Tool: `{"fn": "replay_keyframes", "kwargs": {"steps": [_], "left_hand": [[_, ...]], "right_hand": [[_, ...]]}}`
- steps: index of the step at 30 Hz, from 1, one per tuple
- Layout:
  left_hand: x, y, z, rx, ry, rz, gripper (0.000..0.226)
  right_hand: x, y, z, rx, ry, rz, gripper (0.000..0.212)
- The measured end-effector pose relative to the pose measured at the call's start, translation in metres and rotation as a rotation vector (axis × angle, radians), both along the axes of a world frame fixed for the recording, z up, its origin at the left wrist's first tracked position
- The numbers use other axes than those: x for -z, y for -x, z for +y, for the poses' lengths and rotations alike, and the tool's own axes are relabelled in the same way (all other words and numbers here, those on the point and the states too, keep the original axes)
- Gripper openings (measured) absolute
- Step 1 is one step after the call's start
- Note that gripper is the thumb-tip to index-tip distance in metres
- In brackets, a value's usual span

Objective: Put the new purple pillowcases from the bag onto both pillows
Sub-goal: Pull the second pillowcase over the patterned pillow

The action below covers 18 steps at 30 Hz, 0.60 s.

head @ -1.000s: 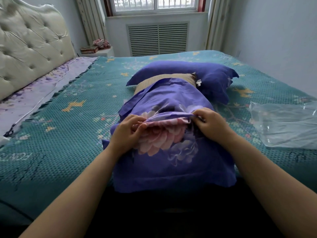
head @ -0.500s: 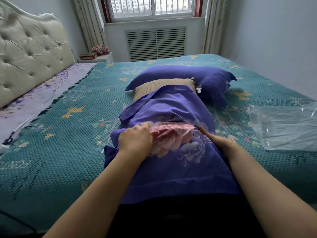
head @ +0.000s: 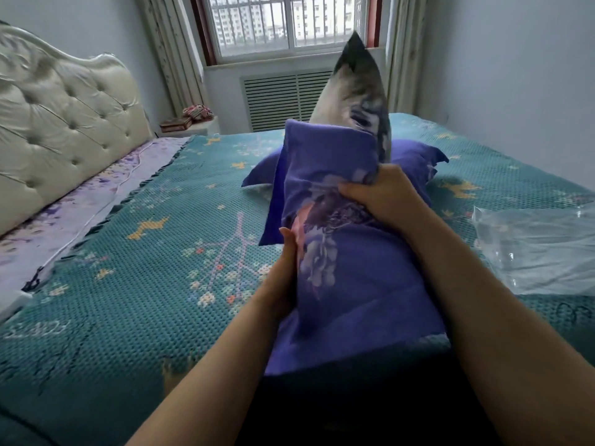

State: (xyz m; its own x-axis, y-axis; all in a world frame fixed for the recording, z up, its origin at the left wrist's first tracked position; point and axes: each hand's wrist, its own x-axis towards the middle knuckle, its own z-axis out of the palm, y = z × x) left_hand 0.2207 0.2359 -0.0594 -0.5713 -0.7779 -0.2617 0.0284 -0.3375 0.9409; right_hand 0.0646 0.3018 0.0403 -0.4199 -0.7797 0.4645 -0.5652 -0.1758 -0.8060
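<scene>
**Pillow stood on end, half in its purple case**

The right hand (head: 383, 194) curls its grip round the bunched open edge of the purple floral pillowcase (head: 338, 252), from which the pillow's (head: 354, 91) pale corner pokes upward. The left hand (head: 283, 272) lies flat, fingers straight, against the case's left side. Behind, the second cased pillow (head: 415, 162) lies on the teal bedspread (head: 145, 252). The clear plastic bag (head: 541, 249) rests on the bed to the right.
</scene>
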Motion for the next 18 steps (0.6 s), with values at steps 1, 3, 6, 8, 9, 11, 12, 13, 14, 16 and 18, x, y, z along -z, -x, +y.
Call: {"fn": "replay_keyframes", "kwargs": {"steps": [1, 3, 6, 8, 9, 11, 12, 13, 14, 16, 18], "left_hand": [[-0.001, 0.007, 0.008, 0.037, -0.005, -0.006, 0.060], [-0.007, 0.015, 0.013, 0.054, -0.001, 0.033, 0.053], [-0.012, 0.015, -0.006, 0.001, -0.219, 0.186, 0.066], [-0.016, 0.002, -0.017, 0.029, -0.277, 0.165, 0.087], [-0.014, -0.004, -0.020, -0.014, -0.296, 0.155, 0.089], [-0.002, -0.020, -0.038, -0.123, -0.327, 0.128, 0.087], [0.002, -0.032, -0.039, -0.126, -0.261, 0.026, 0.083], [0.010, -0.044, -0.039, -0.053, -0.123, 0.000, 0.075], [0.018, -0.054, -0.044, -0.021, -0.029, 0.076, 0.063], [0.035, -0.067, -0.052, -0.094, -0.098, -0.089, 0.046], [0.040, -0.072, -0.056, -0.208, -0.127, -0.173, 0.041]], "right_hand": [[-0.013, -0.007, -0.002, 0.019, -0.023, 0.220, 0.023], [-0.029, -0.022, -0.012, 0.093, -0.114, 0.547, 0.022], [-0.024, -0.047, -0.043, 0.159, -0.362, 0.779, 0.025], [-0.003, -0.066, -0.067, 0.101, -0.542, 0.852, 0.024], [0.013, -0.074, -0.078, 0.041, -0.604, 0.836, 0.024], [0.050, -0.085, -0.094, -0.134, -0.621, 0.677, 0.030], [0.068, -0.090, -0.098, -0.239, -0.590, 0.541, 0.028], [0.082, -0.095, -0.097, -0.320, -0.515, 0.379, 0.023], [0.093, -0.099, -0.095, -0.347, -0.405, 0.210, 0.019], [0.099, -0.101, -0.082, -0.265, -0.175, 0.007, 0.026], [0.105, -0.089, -0.062, -0.035, 0.058, 0.124, 0.024]]}}
